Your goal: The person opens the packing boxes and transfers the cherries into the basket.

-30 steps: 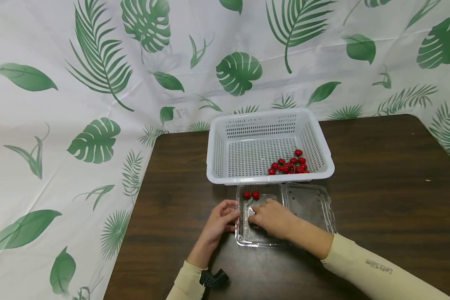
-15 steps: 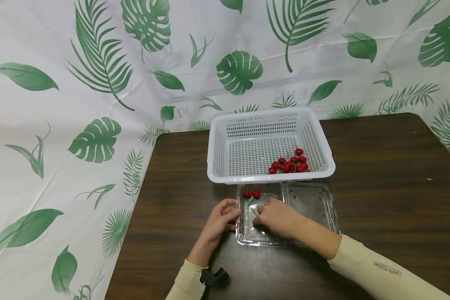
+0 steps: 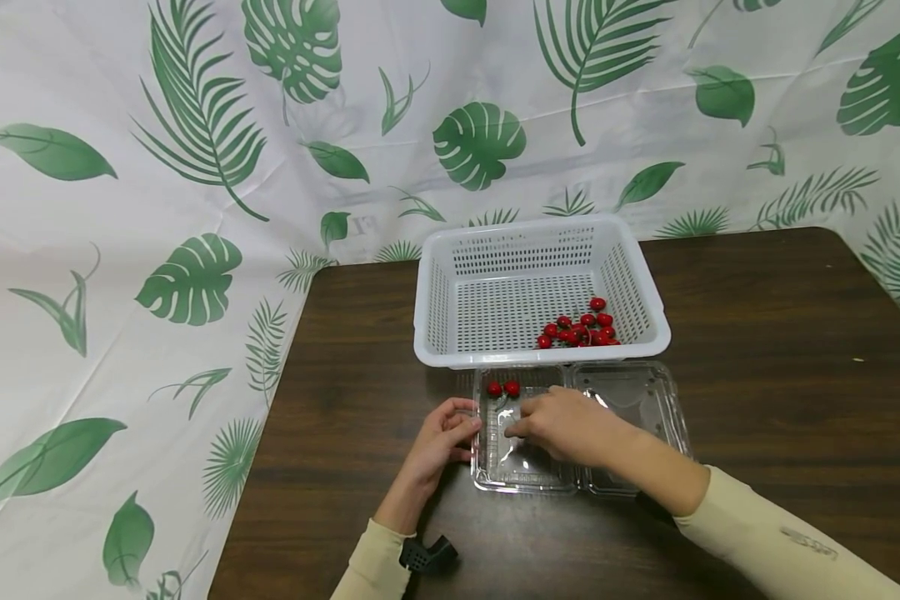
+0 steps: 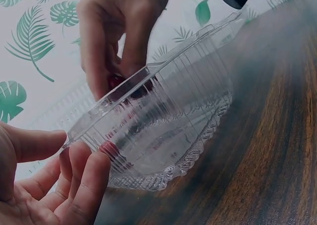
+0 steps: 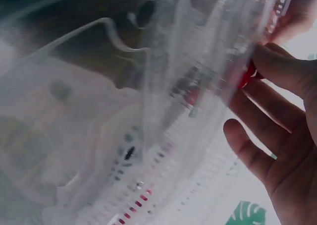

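A clear plastic clamshell box (image 3: 521, 479) lies with its lid (image 3: 630, 387) folded out to the right. Its left rim is pinched between the thumb and fingers of my left hand (image 3: 438, 442). Over the box's tray is my right hand (image 3: 570, 425). In the right wrist view a red cherry (image 5: 247, 75) shows between the thumb and fingers of that hand, its stem hidden. Two cherries (image 3: 503, 389) lie in the tray's far left corner, a thin stem trailing from them. The left wrist view has a red cherry (image 4: 110, 149) behind the clear wall.
A white perforated basket (image 3: 457, 358) stands directly behind the box. Several cherries (image 3: 577, 332) are heaped in its near right corner. Dark wooden tabletop (image 3: 757, 350) extends to both sides, with a leaf-patterned cloth (image 3: 390, 175) hanging behind.
My right hand and forearm have shifted a little to the right within the tray, and the lid has shifted slightly. My left hand keeps its place at the left rim.
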### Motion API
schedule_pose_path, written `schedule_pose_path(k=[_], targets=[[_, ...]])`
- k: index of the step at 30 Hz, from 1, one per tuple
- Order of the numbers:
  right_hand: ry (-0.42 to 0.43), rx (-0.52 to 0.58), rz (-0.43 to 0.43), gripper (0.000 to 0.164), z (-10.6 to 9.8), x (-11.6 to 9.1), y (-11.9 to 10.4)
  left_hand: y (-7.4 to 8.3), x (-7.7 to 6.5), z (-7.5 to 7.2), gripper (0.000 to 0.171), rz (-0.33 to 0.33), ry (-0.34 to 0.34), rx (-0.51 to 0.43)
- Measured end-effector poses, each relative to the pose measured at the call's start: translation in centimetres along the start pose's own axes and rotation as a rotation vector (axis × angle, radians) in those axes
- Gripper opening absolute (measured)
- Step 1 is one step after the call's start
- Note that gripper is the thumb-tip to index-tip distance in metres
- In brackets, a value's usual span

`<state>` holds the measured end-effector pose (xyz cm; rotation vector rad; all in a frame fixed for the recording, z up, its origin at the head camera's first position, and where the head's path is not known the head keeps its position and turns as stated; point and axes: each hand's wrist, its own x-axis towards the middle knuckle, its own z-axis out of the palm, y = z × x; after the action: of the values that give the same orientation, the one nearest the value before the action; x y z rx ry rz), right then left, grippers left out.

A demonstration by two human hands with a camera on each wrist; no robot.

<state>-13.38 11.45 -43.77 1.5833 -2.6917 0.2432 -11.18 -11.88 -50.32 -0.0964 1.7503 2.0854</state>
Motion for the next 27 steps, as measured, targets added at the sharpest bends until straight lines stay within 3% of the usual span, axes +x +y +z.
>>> schedule_pose_path(k=[9,14,18,22,27], targets=[[0.116,0.187,-0.005,0.028,-2.2,-0.2,0.4,0.2,0.1,0.0,0.032,-0.001,0.007,0.002],[0.228,0.253,-0.029,0.031,-3.2,-0.4,1.1,0.2,0.1,-0.1,0.032,-0.002,0.006,0.003],[0.33,0.366,-0.045,0.036,-4.0,-0.6,1.5,0.1,0.0,-0.1,0.03,-0.008,0.014,-0.003],[0.419,0.508,0.009,0.038,-4.9,-1.0,2.1,0.1,0.0,0.0,0.032,-0.008,0.013,-0.008],[0.525,0.546,0.17,0.04,-5.5,-1.8,3.2,0.1,0.0,0.0,0.033,-0.009,0.011,-0.011]])
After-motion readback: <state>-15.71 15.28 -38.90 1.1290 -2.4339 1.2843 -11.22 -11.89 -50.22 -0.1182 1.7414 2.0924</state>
